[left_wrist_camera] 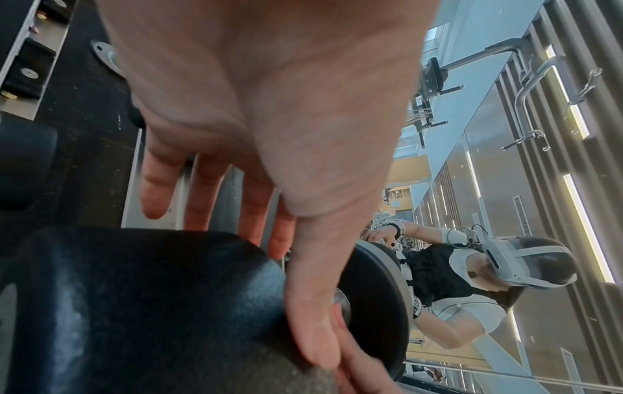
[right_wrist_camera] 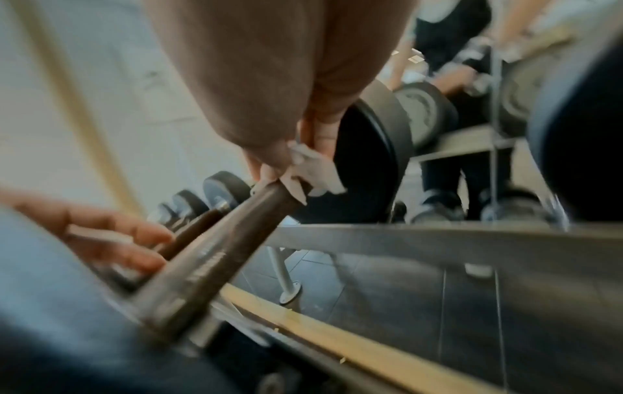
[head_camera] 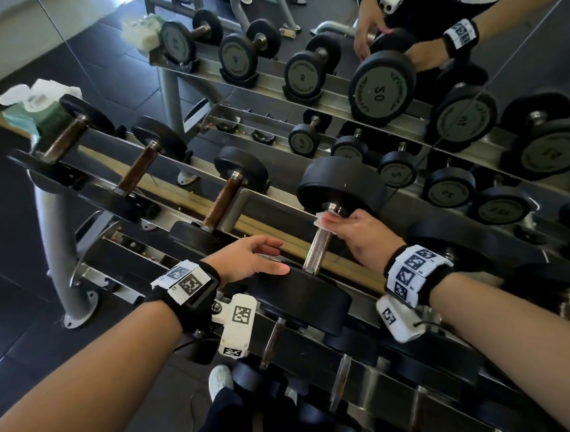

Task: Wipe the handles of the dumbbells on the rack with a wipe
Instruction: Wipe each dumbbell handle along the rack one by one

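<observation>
The wipe (head_camera: 326, 221) is clenched in the right hand's (head_camera: 359, 237) grip around the dumbbell handle (head_camera: 317, 247), against the far weight; the left hand (head_camera: 246, 260) is rested, released, on the near weight (head_camera: 300, 296).

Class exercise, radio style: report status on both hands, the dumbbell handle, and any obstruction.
Right hand grips wipe round handle, at far end. Left hand open, steadying near weight head. Nothing obstructing.
</observation>
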`<state>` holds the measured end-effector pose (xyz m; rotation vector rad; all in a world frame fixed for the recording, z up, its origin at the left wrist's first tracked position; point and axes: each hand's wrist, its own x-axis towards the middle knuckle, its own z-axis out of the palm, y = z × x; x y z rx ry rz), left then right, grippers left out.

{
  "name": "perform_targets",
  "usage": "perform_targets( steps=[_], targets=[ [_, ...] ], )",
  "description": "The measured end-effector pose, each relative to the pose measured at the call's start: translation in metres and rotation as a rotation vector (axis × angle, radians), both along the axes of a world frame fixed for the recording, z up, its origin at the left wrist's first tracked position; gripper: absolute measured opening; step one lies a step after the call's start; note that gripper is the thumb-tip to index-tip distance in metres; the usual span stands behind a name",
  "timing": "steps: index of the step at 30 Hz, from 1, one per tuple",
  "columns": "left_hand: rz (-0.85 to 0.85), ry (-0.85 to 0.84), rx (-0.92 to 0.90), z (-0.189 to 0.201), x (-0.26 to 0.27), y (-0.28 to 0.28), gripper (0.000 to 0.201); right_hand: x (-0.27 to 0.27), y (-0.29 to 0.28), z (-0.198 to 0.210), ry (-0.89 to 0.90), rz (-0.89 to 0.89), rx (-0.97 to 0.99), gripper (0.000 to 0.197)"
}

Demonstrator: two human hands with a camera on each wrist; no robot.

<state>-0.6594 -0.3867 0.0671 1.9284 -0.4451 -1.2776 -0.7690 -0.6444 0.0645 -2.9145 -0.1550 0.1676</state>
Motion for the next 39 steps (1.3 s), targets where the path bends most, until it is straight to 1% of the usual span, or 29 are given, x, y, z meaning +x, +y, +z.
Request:
perform_targets(
  steps=[2, 3, 4, 6, 7, 8, 9, 10, 11, 12, 14, 15, 16, 17, 19, 21, 23, 25, 28, 29, 30, 31, 34, 35, 37, 39],
  targets=[
    [0.004, 0.01, 0.002, 0.001, 0.0, 0.0, 0.06, -0.008, 0.01, -0.007, -0.075, -0.061, 0.181, 0.058],
    [0.005, 0.011, 0.005, 0.002, -0.001, 0.0, 0.06, -0.012, 0.015, -0.009, -0.071, -0.08, 0.208, 0.053],
    [0.006, 0.01, 0.007, 0.003, -0.001, -0.001, 0.061, -0.019, 0.019, -0.013, -0.023, -0.1, 0.19, 0.049],
    [0.013, 0.012, 0.005, 0.005, -0.001, -0.002, 0.06, -0.027, 0.026, -0.025, 0.044, -0.045, 0.146, 0.042],
    [0.015, 0.012, 0.003, 0.005, -0.001, -0.002, 0.059, -0.029, 0.029, -0.027, 0.047, -0.044, 0.204, 0.036],
    [0.014, 0.011, 0.003, 0.006, -0.001, -0.002, 0.058, -0.029, 0.031, -0.027, 0.024, -0.084, 0.301, 0.027],
    [0.013, 0.01, 0.005, 0.006, -0.001, -0.002, 0.057, -0.03, 0.032, -0.024, 0.026, -0.169, 0.398, 0.02],
    [0.011, 0.009, 0.007, 0.006, -0.001, -0.002, 0.056, -0.028, 0.029, -0.022, 0.034, -0.248, 0.461, 0.019],
    [0.007, 0.008, 0.009, 0.007, -0.001, -0.002, 0.056, -0.029, 0.026, -0.019, 0.01, -0.3, 0.507, 0.022],
    [0.002, 0.007, 0.011, 0.007, 0.0, -0.002, 0.056, -0.027, 0.023, -0.018, -0.025, -0.411, 0.573, 0.026],
    [-0.001, 0.009, 0.018, 0.007, 0.0, -0.002, 0.058, -0.027, 0.015, -0.016, -0.174, -0.601, 0.69, 0.031],
    [-0.003, 0.011, 0.022, 0.007, 0.0, -0.002, 0.058, -0.025, 0.013, -0.017, -0.218, -0.665, 0.718, 0.032],
    [-0.008, 0.013, 0.027, 0.007, 0.0, -0.002, 0.058, -0.022, 0.014, -0.021, -0.222, -0.723, 0.76, 0.033],
    [-0.012, 0.014, 0.03, 0.007, 0.001, -0.002, 0.058, -0.019, 0.016, -0.024, -0.186, -0.75, 0.787, 0.034],
    [-0.019, 0.015, 0.033, 0.008, 0.001, -0.003, 0.058, -0.017, 0.026, -0.028, -0.12, -0.748, 0.837, 0.036],
    [-0.023, 0.02, 0.034, 0.008, 0.002, -0.004, 0.059, -0.02, 0.035, -0.031, -0.111, -0.746, 0.856, 0.036],
    [-0.027, 0.028, 0.034, 0.008, 0.003, -0.004, 0.059, -0.028, 0.04, -0.033, -0.074, -0.711, 0.8, 0.036],
    [-0.031, 0.032, 0.033, 0.008, 0.004, -0.006, 0.059, -0.036, 0.04, -0.03, 0.033, -0.636, 0.727, 0.036],
    [-0.05, 0.028, 0.039, 0.01, 0.006, -0.008, 0.058, -0.038, 0.034, -0.018, 0.251, -0.528, 0.67, 0.035],
    [-0.06, 0.025, 0.041, 0.011, 0.006, -0.008, 0.057, -0.037, 0.031, -0.012, 0.282, -0.505, 0.666, 0.034],
    [-0.071, 0.019, 0.042, 0.012, 0.007, -0.009, 0.057, -0.035, 0.027, -0.007, 0.272, -0.509, 0.688, 0.031],
    [-0.081, 0.013, 0.043, 0.013, 0.007, -0.009, 0.057, -0.033, 0.024, -0.003, 0.216, -0.552, 0.732, 0.028],
    [-0.09, 0.005, 0.042, 0.014, 0.006, -0.01, 0.054, -0.025, 0.013, -0.001, -0.1, -0.793, 0.861, 0.023],
    [-0.088, 0.005, 0.04, 0.014, 0.006, -0.01, 0.054, -0.021, 0.013, -0.001, -0.158, -0.833, 0.873, 0.024],
    [-0.071, 0.012, 0.032, 0.014, 0.005, -0.009, 0.052, -0.014, 0.02, -0.005, -0.149, -0.825, 0.892, 0.026],
    [-0.053, 0.02, 0.021, 0.013, 0.003, -0.008, 0.05, -0.011, 0.031, -0.013, -0.067, -0.786, 0.915, 0.032]
  ],
)
